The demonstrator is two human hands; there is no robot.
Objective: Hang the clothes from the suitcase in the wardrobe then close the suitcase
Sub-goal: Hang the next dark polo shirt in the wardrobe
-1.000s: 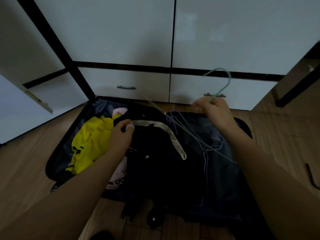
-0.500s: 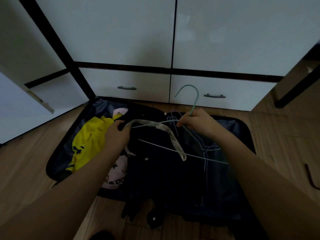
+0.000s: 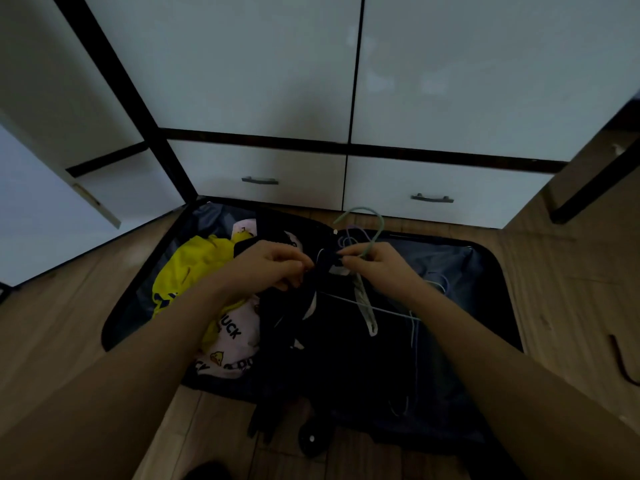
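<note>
A dark suitcase (image 3: 485, 271) lies open on the floor before the white wardrobe (image 3: 242, 81). A black garment (image 3: 329, 341) with a pale collar band lies over its middle. My left hand (image 3: 273, 265) grips the garment's collar. My right hand (image 3: 377, 265) holds a pale green wire hanger (image 3: 377, 226) by its neck, right beside the collar, hook pointing up. The hanger's bar crosses the black cloth. A yellow garment (image 3: 187, 268) and a pink printed one (image 3: 235, 337) lie in the suitcase's left part. More thin hangers (image 3: 415, 327) rest in the right part.
Two wardrobe drawers with grey handles (image 3: 259, 180) stand just behind the suitcase. An open white wardrobe door (image 3: 52, 202) juts out at the left. Wooden floor (image 3: 571, 289) surrounds the case, with a dark curved object (image 3: 623, 365) lying at the right. A suitcase wheel (image 3: 311, 441) shows near me.
My right hand has brought the green hanger down and left, up against the black garment's collar. My left hand has shifted right, bunching the collar toward the hanger.
</note>
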